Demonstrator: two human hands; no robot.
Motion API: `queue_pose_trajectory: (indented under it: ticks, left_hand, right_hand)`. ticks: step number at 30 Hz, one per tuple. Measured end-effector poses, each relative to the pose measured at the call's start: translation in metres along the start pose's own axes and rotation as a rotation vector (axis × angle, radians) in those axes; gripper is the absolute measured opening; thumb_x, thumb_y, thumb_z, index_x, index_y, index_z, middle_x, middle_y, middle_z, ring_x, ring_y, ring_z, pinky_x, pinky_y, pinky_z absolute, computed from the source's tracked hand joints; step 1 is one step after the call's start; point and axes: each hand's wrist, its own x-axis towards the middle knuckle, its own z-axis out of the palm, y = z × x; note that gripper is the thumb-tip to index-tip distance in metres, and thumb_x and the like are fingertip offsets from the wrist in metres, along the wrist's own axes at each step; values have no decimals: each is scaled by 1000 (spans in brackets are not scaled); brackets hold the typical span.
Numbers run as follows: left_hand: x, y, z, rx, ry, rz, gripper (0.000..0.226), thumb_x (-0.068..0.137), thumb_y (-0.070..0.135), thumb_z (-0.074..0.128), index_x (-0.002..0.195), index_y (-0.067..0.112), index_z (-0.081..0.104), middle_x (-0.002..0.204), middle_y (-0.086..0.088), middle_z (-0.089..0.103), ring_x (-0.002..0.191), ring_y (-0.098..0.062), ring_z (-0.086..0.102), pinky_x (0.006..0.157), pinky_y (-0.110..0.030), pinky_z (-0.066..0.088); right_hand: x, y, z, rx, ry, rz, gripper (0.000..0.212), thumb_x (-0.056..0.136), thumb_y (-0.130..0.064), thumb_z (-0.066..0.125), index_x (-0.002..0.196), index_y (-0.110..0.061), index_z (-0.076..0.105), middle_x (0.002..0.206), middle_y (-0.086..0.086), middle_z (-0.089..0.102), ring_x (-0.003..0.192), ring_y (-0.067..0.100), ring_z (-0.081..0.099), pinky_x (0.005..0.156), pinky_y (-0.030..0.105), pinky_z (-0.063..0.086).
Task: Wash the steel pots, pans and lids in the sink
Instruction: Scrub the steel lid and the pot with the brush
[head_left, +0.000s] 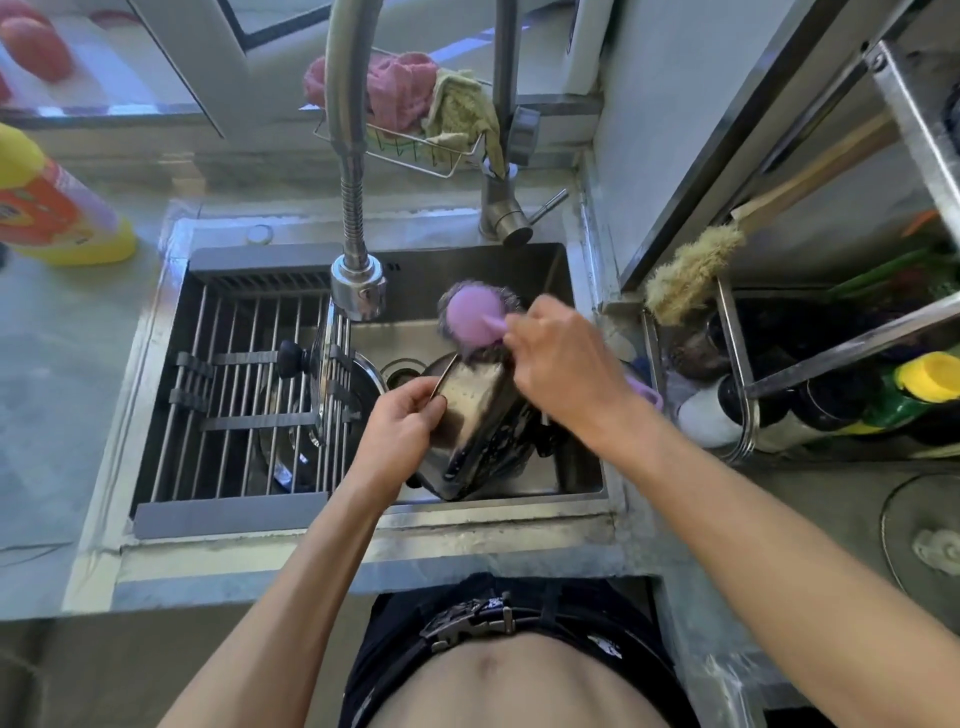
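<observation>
Steel pan (475, 415) between both hands (402, 426).

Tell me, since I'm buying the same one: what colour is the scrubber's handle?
Lilac-purple; the scrubber in the right hand shows best in the head view.

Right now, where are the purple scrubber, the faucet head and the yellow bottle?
purple scrubber (470, 318): head view, on its purple round body.
faucet head (358, 291): head view, on the steel spray nozzle.
yellow bottle (52, 208): head view, on its orange label.
</observation>
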Motion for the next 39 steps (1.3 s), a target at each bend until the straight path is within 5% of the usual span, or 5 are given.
queue_pose_trajectory:
  ticks: [10, 17, 26, 32, 39]
  left_hand:
    - [-2, 20, 1, 14, -20, -88, 25, 92, -6, 51, 93, 8, 72, 79, -7, 71, 79, -23, 64, 85, -43, 50]
    - [5, 42, 19, 80, 77, -114, 31, 91, -7, 47, 85, 15, 68, 73, -4, 63, 64, -16, 57, 52, -21, 44]
    - [20, 48, 9, 408, 113, 27, 16, 99, 12, 60, 95, 17, 75, 87, 4, 74, 84, -14, 67, 81, -33, 52]
    - [12, 36, 13, 287, 151, 81, 25, 92, -6, 57, 95, 11, 75, 65, 9, 65, 53, -3, 55, 47, -16, 40]
    - [9, 33, 11, 193, 171, 29, 17, 95, -3, 59, 88, 5, 72, 72, -11, 67, 59, -14, 56, 47, -20, 41]
  right_hand:
    - [-1, 6, 3, 35, 11, 12, 20, 98, -10, 51, 96, 0, 69, 84, 9, 51, 66, 32, 60, 62, 46, 57]
    - [5, 26, -4, 72, -3, 209, 26, 100, -14, 50, 97, 1, 71, 85, 5, 49, 71, 25, 55, 60, 35, 46]
    - [-10, 37, 4, 130, -65, 303, 25, 97, -16, 55, 90, 2, 72, 78, 5, 51, 72, 28, 58, 71, 47, 56]
    - [-35, -7, 0, 145, -102, 86, 27, 99, -17, 49, 91, 0, 69, 85, 11, 55, 71, 37, 60, 64, 46, 53]
    - [-31, -9, -5, 52, -169, 110, 25, 99, -17, 46, 97, -3, 67, 96, 12, 56, 85, 39, 63, 66, 39, 44]
